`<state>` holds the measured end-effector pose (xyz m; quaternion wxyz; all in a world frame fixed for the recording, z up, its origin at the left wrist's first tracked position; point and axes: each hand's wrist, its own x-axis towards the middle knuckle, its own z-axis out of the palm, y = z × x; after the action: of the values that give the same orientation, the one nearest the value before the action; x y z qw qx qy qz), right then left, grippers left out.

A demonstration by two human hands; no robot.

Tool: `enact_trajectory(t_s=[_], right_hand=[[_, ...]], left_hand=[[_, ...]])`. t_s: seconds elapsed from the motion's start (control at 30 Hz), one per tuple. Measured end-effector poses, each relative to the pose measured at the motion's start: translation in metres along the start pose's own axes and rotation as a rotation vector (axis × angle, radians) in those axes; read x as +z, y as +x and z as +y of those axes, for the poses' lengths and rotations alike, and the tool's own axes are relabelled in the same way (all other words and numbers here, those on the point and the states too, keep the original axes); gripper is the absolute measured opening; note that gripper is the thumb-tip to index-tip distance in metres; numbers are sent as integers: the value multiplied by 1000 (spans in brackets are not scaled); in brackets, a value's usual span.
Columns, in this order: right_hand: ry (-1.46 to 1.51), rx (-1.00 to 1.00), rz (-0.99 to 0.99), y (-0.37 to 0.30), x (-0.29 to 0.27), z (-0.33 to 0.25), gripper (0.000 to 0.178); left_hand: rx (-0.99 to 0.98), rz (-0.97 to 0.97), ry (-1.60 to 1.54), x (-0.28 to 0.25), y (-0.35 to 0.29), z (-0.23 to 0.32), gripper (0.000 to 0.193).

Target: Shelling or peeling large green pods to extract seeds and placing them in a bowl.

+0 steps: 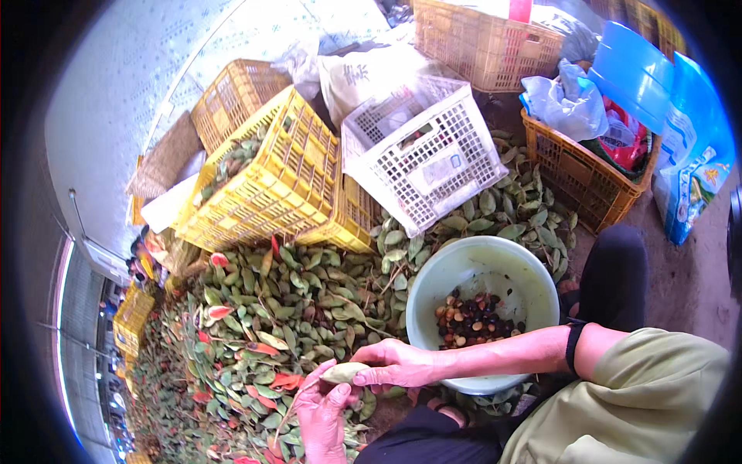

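Note:
A pale green seed pod (340,374) is held between my two hands, just left of the basin. My left hand (321,414) comes up from the lower edge and pinches the pod's left end with thumb and fingers. Its other end is gripped by my right hand (398,364), whose forearm reaches across the basin. A heap of similar green pods (278,309) lies under and beyond my hands, several split to show red insides (287,380). In the pale green basin (533,267) lie many round brown and black seeds (471,319).
Yellow crates (301,174) stand on the heap at the back left, one with pods in it. A white crate (433,166) leans behind the basin. An orange crate of bags (576,174) and a blue bag (688,178) stand at the right. My bent knee (618,263) is beside the basin.

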<state>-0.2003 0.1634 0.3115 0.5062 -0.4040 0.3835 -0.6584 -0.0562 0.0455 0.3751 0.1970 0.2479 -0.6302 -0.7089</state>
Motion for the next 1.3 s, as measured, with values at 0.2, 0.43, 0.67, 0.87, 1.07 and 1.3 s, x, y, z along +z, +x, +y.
enact_trajectory(t_s=[0.2, 0.43, 0.67, 0.87, 1.07, 1.3], right_hand=[[-550, -202, 226, -12, 16, -10, 35], [-45, 31, -62, -18, -1, 11, 37], [-44, 67, -50, -21, 15, 32, 34], [-44, 32, -5, -22, 12, 38, 33], [-108, 32, 39, -24, 10, 31, 31], [-233, -99, 163, -21, 24, 22, 34]], left_hand=[[97, 223, 21, 32, -11, -8, 27], [56, 8, 305, 27, -7, -19, 15], [331, 140, 716, 14, -20, -53, 17], [398, 184, 671, 15, -16, -64, 20], [334, 170, 510, 15, -10, -69, 19], [277, 205, 53, 26, -9, -70, 17]])
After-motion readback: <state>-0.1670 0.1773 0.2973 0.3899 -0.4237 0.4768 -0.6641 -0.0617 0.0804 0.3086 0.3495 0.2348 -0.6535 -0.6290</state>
